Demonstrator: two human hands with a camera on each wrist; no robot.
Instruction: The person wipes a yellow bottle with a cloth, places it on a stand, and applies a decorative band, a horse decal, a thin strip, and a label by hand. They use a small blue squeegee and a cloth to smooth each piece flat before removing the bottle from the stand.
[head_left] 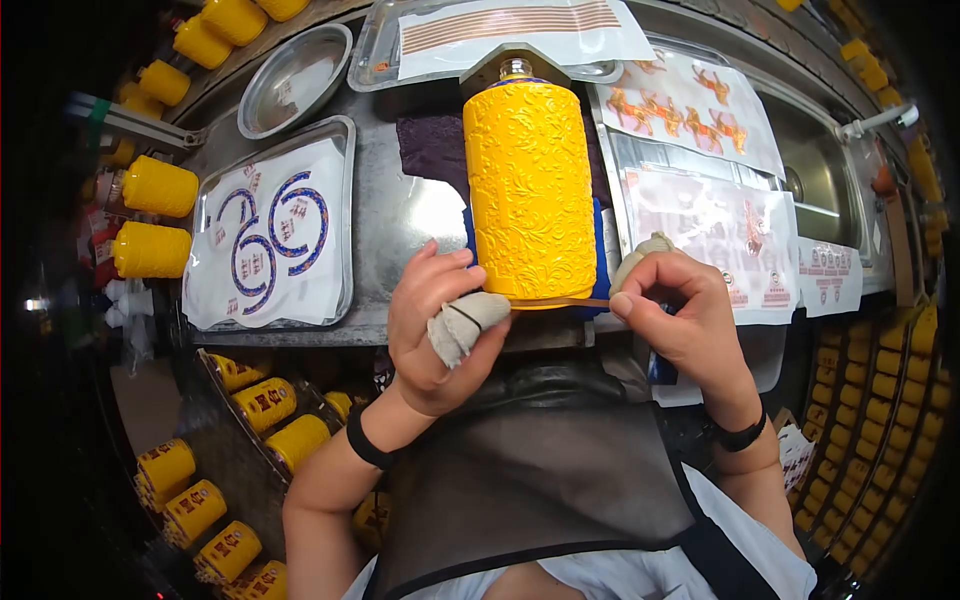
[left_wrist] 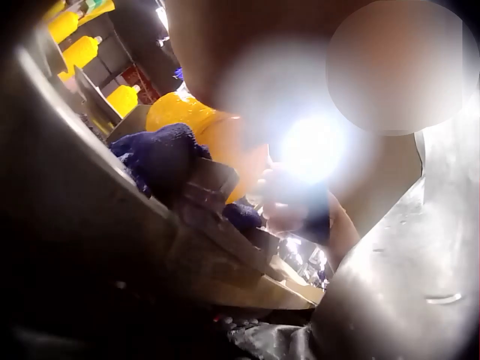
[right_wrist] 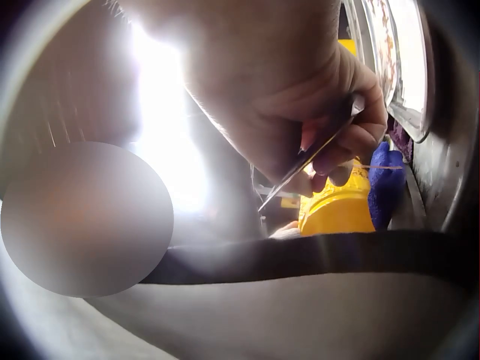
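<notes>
A large yellow embossed bottle (head_left: 530, 190) lies on its side, neck pointing away, with blue cloth (head_left: 602, 245) under it. Along its near base edge runs a thin copper-coloured strip (head_left: 560, 303). My right hand (head_left: 690, 310) pinches the strip's right end between thumb and index finger, a grey cloth cover (head_left: 640, 258) on that index finger. In the right wrist view, a slim shiny metal tool (right_wrist: 311, 154) lies across the same hand. My left hand (head_left: 430, 310) rests its extended fingers beside the bottle's base; its cloth-wrapped thumb (head_left: 468, 325) presses at the strip's left end.
At left stands a metal tray (head_left: 347, 230) of blue curved decals, with a round metal bowl (head_left: 258, 110) behind. Sheets of striped decals (head_left: 510, 35) and horse-figure decals (head_left: 690, 105) lie behind and right. A sink (head_left: 815, 165) is far right. Yellow bottles (head_left: 155, 185) crowd both sides.
</notes>
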